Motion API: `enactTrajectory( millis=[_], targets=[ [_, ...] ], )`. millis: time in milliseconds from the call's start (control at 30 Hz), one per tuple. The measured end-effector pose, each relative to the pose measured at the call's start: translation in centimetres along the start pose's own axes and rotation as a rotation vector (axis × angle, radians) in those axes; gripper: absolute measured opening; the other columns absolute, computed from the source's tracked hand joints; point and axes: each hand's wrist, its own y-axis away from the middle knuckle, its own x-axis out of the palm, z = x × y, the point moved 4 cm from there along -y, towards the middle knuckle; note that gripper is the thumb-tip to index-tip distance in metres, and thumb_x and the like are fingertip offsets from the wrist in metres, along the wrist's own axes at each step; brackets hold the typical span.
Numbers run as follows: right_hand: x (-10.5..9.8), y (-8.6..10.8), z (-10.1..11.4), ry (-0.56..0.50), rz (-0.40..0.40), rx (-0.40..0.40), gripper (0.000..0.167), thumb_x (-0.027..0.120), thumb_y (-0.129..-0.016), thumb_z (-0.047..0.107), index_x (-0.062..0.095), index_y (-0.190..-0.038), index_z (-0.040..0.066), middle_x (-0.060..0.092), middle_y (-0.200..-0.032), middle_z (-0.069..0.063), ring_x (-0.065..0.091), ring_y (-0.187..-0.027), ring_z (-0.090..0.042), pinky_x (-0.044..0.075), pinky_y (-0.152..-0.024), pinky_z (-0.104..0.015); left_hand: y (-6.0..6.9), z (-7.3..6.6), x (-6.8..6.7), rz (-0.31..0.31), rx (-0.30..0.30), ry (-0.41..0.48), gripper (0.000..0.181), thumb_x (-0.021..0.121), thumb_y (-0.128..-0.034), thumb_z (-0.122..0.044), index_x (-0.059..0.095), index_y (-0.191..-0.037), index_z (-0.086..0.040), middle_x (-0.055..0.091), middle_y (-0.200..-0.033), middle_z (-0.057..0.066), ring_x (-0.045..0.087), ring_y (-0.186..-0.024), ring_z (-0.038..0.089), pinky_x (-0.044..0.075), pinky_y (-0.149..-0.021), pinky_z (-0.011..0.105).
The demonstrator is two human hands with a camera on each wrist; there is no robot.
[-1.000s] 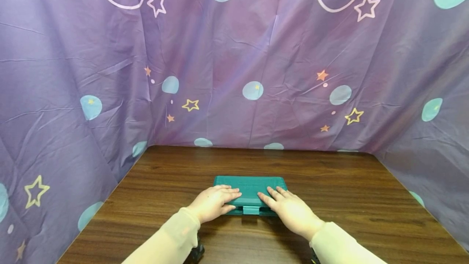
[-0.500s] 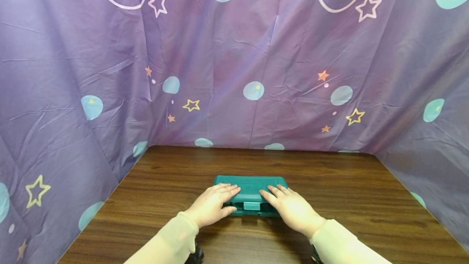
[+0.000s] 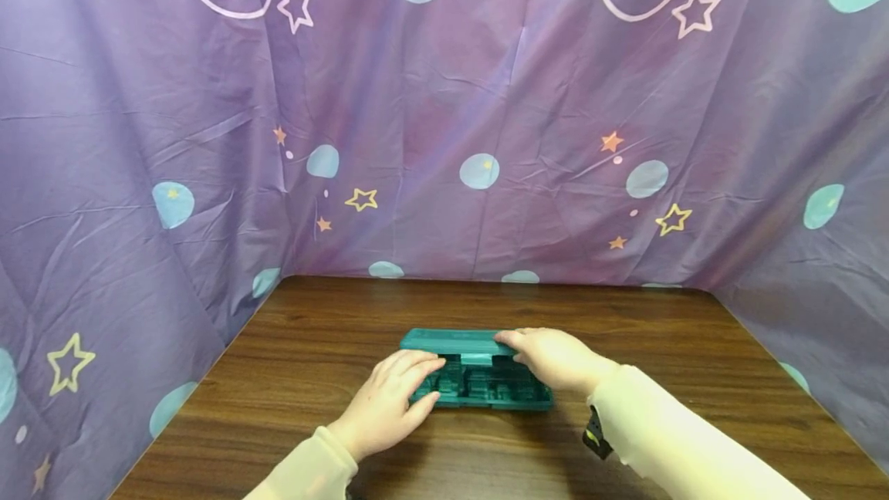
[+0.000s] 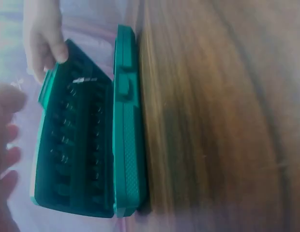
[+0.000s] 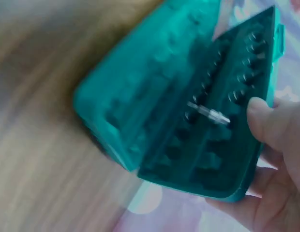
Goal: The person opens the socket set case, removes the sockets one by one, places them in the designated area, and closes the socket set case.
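A teal hinged plastic case (image 3: 479,400) rests on the table with its lid (image 3: 451,340) raised and tilted back. Moulded slots line the inside, and a small shiny metal piece (image 5: 210,115) sits in the lid. My right hand (image 3: 559,357) grips the lid's right side, the thumb on its inner face and the fingers behind it. At the case's left front is my left hand (image 3: 385,400), its fingers loosely spread. In the left wrist view, the fingers (image 4: 9,154) of that hand appear apart from the lid.
The dark wood-grain table (image 3: 333,315) extends around the case on all sides. Purple fabric (image 3: 444,99) with stars and moons hangs behind it and at both sides. A dark wrist camera (image 3: 596,434) is strapped under the right wrist.
The lid has swung up and back from nearly closed, showing the interior. My right hand has risen with it and now grips its edge. My left hand has moved slightly left and toward me.
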Motion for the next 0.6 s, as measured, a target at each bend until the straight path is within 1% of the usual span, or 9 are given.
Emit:
enactTrajectory(
  millis=[67, 133, 200, 300, 367, 500, 600],
  targets=[
    [-0.4, -0.5, -0.5, -0.035, 0.037, 0.008, 0.035, 0.065, -0.089, 0.007, 0.059, -0.124, 0.006, 0.068, -0.110, -0.011, 0.066, -0.098, -0.027, 0.052, -0.082, -0.041, 0.4, -0.2, 0.2, 0.070, -0.017, 0.000, 0.040, 0.065, -0.0915, -0.029, 0.061, -0.128, -0.012, 0.057, -0.130, 0.000, 0.051, -0.122, 0.019, 0.042, -0.100, 0.044],
    [-0.7, -1.0, -1.1, -0.070, 0.084, 0.026, 0.034, 0.063, -0.091, 0.008, 0.059, -0.125, 0.007, 0.068, -0.111, -0.011, 0.065, -0.099, -0.027, 0.052, -0.083, -0.042, 0.9, -0.2, 0.6, 0.182, -0.061, 0.018, 0.042, 0.062, -0.0937, -0.032, 0.059, -0.131, -0.012, 0.054, -0.136, 0.002, 0.049, -0.126, 0.022, 0.041, -0.101, 0.047],
    [-1.1, -1.6, -1.5, -0.106, 0.124, 0.027, 0.033, 0.062, -0.092, 0.008, 0.059, -0.125, 0.006, 0.067, -0.112, -0.011, 0.065, -0.102, -0.027, 0.050, -0.085, -0.042, 1.4, -0.1, 1.1, 0.291, -0.102, 0.033, 0.047, 0.058, -0.0954, -0.036, 0.055, -0.136, -0.011, 0.049, -0.143, 0.004, 0.045, -0.131, 0.024, 0.040, -0.102, 0.050],
    [-1.6, -2.3, -2.0, -0.152, 0.175, 0.033, 0.032, 0.062, -0.092, 0.008, 0.060, -0.125, 0.006, 0.066, -0.116, -0.010, 0.063, -0.107, -0.028, 0.048, -0.090, -0.043, 2.0, 0.0, 1.8, 0.404, -0.139, 0.050, 0.059, 0.057, -0.0945, -0.042, 0.049, -0.141, -0.008, 0.041, -0.149, 0.008, 0.038, -0.137, 0.028, 0.035, -0.105, 0.052],
    [-1.7, -2.7, -2.3, -0.180, 0.206, 0.047, 0.033, 0.062, -0.093, 0.008, 0.060, -0.125, 0.006, 0.065, -0.119, -0.010, 0.062, -0.110, -0.028, 0.048, -0.092, -0.043, 2.4, 0.0, 2.2, 0.457, -0.149, 0.049, 0.066, 0.057, -0.0934, -0.047, 0.044, -0.144, -0.005, 0.037, -0.152, 0.011, 0.034, -0.139, 0.030, 0.033, -0.107, 0.050],
    [-1.8, -3.1, -2.8, -0.203, 0.253, 0.080, 0.034, 0.062, -0.093, 0.009, 0.060, -0.127, 0.008, 0.064, -0.123, -0.009, 0.059, -0.114, -0.029, 0.047, -0.094, -0.044, 3.1, 0.0, 3.0, 0.540, -0.162, 0.047, 0.076, 0.056, -0.0916, -0.053, 0.038, -0.147, -0.003, 0.030, -0.155, 0.012, 0.028, -0.141, 0.029, 0.030, -0.110, 0.046],
    [-1.8, -3.3, -3.0, -0.202, 0.251, 0.080, 0.034, 0.063, -0.092, 0.010, 0.061, -0.126, 0.009, 0.065, -0.121, -0.009, 0.060, -0.113, -0.028, 0.047, -0.094, -0.043, 3.5, -0.1, 3.3, 0.582, -0.173, 0.056, 0.079, 0.056, -0.0910, -0.055, 0.037, -0.147, -0.003, 0.029, -0.155, 0.012, 0.028, -0.142, 0.029, 0.029, -0.111, 0.044]
  ],
)
